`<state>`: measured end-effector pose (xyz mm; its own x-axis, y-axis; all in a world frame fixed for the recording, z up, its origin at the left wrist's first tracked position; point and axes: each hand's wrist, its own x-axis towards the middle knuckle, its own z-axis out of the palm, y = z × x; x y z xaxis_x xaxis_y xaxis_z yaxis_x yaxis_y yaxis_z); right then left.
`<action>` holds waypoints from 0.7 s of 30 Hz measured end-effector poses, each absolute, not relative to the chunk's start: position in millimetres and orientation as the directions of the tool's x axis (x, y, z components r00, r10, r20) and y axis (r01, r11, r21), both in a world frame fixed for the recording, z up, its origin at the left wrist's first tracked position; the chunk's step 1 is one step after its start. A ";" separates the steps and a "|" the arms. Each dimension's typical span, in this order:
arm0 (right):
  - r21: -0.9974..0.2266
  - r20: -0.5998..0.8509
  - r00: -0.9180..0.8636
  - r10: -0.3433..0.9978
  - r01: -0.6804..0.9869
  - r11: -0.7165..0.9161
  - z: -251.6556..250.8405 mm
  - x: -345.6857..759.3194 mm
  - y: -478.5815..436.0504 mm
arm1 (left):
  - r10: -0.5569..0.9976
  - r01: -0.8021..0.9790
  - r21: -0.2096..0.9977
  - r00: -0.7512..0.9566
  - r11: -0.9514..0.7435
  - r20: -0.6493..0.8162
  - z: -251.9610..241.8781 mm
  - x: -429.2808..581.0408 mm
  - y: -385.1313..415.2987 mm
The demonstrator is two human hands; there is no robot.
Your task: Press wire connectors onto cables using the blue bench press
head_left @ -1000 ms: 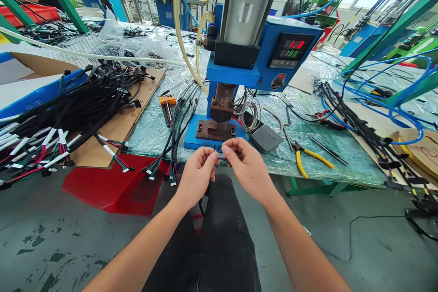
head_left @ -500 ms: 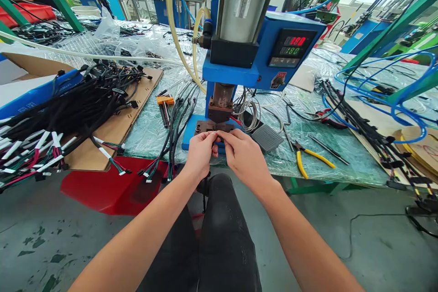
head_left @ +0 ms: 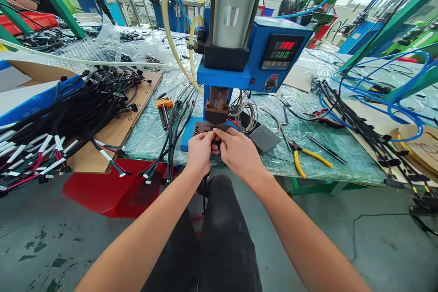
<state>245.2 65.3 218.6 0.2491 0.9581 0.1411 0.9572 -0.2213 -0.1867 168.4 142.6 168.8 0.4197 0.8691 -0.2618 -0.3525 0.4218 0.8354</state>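
In front of a blue heated press (head_left: 222, 77) my two hands meet, fingertips touching at the near edge of its lower metal block (head_left: 201, 127). My left hand (head_left: 199, 153) is closed in a pinch, and a black cable (head_left: 204, 188) hangs down beneath it. Thumb and forefinger of my right hand (head_left: 241, 153) are pressed together at the same spot; the small piece between the fingertips is hidden. Above them is the press's brown upper block (head_left: 218, 114), with a gap over the lower one. The temperature display (head_left: 282, 51) shows 180 on both lines.
Black cables (head_left: 171, 139) lie left of the press, beside an orange-topped tool (head_left: 164, 103). More harnesses (head_left: 78, 105) cover the cardboard (head_left: 116, 134). At right are a grey pedal (head_left: 265, 138), yellow-handled cutters (head_left: 310, 155), a metal rod (head_left: 326, 149) and another cable bundle (head_left: 362, 127).
The view has shifted slightly, so the press appears a little further left. My hands stay pinched together at the lower block; the right fingers have bent slightly closer to the left hand.
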 end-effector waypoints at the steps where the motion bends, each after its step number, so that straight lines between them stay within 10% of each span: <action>1: -0.184 0.144 0.249 0.958 0.958 -0.221 218.2 245.8 65.7 | 0.868 -0.354 0.833 0.420 0.425 -0.264 167.7 169.0 143.0; 21: -0.036 0.117 0.234 0.965 0.972 -0.231 223.8 242.0 67.4 | 0.930 -0.423 0.843 0.297 0.331 -0.216 161.6 169.9 132.9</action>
<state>242.0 67.4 223.8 0.2340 0.9651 0.1173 0.9722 -0.2314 -0.0359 169.9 132.9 161.6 0.2971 0.9300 -0.2165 -0.4228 0.3314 0.8435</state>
